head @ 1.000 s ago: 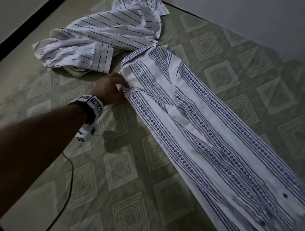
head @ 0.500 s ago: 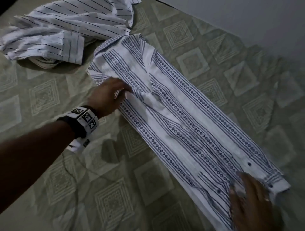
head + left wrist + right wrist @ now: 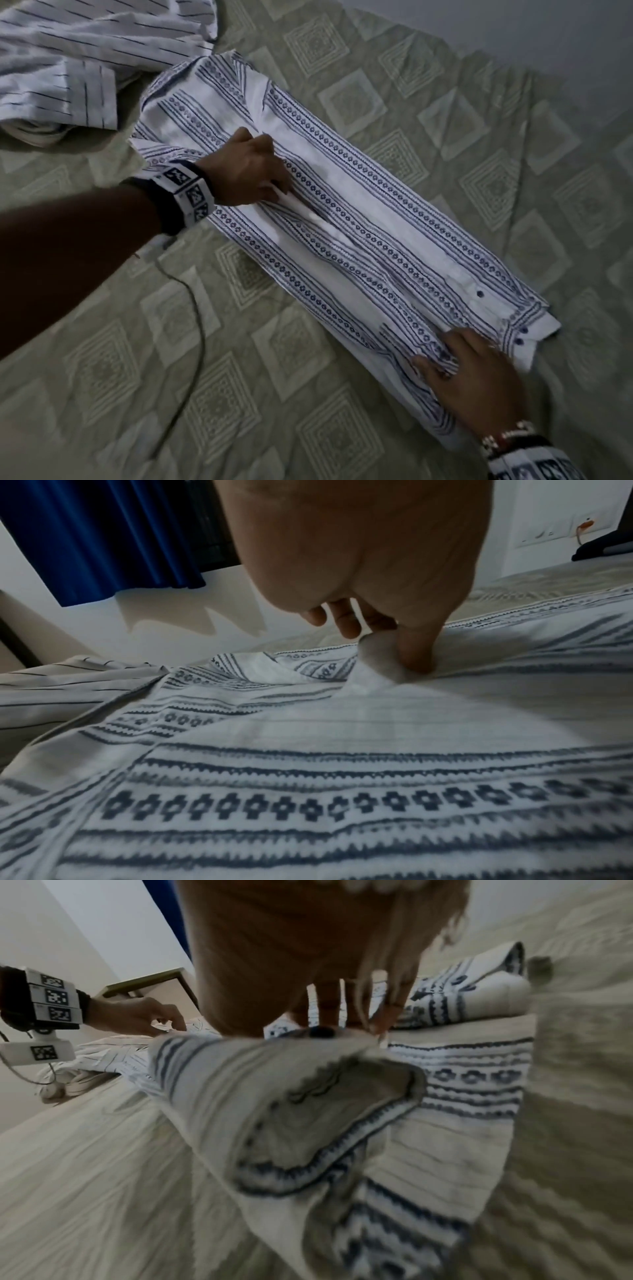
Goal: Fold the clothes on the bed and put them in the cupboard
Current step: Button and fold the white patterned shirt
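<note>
A white shirt with blue patterned stripes (image 3: 394,219) lies diagonally on the bed, folded lengthwise into a long strip with its collar at the far left. My left hand (image 3: 274,171) rests on the collar end; in the left wrist view the thumb and fingers (image 3: 377,631) pinch a raised ridge of the patterned shirt (image 3: 308,750). My right hand (image 3: 445,353) is on the buttoned hem end. In the right wrist view, blurred, its fingers (image 3: 387,1010) hold a lifted fold of the patterned shirt (image 3: 291,1096). No cupboard is in view.
A second white shirt with thin dark stripes (image 3: 68,61) lies crumpled at the far left, touching the collar. The green quilted bedsheet (image 3: 308,411) spreads all around. A thin cable (image 3: 195,308) trails from my left wrist. A wall (image 3: 513,27) bounds the far side.
My left hand has slid from the shirt's left edge near the collar onto its middle. My right hand came into view and settled on the hem end, further up the fabric.
</note>
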